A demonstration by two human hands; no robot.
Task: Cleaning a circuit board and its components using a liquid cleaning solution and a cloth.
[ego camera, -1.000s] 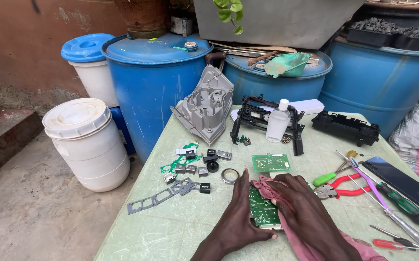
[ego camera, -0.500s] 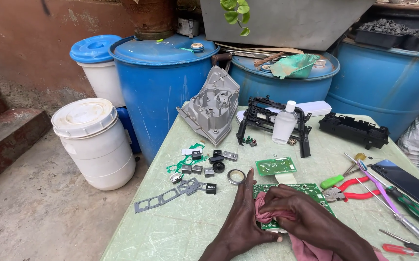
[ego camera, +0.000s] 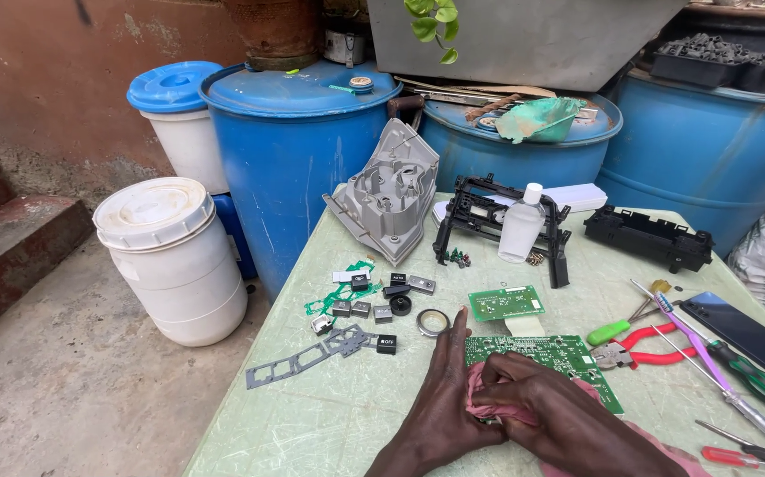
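The table [ego camera: 312, 415] is pale green with fine scratch marks; the large circuit board [ego camera: 559, 353] near its front edge is green with tiny silver dots, and the small circuit board [ego camera: 506, 302] behind it is a lighter green; the rag [ego camera: 488, 402] on the large board is pink; the pliers [ego camera: 643, 344] toward the right edge have red handles; the phone [ego camera: 753, 338] by the right edge is dark blue-black; the bottle [ego camera: 520, 230] near the back edge is clear with a white cap; the frame [ego camera: 479, 221] beside it is black; the housing [ego camera: 387, 203] at the back left corner is grey; the barrel [ego camera: 294, 168] behind it is blue; the drum [ego camera: 170, 256] is white.
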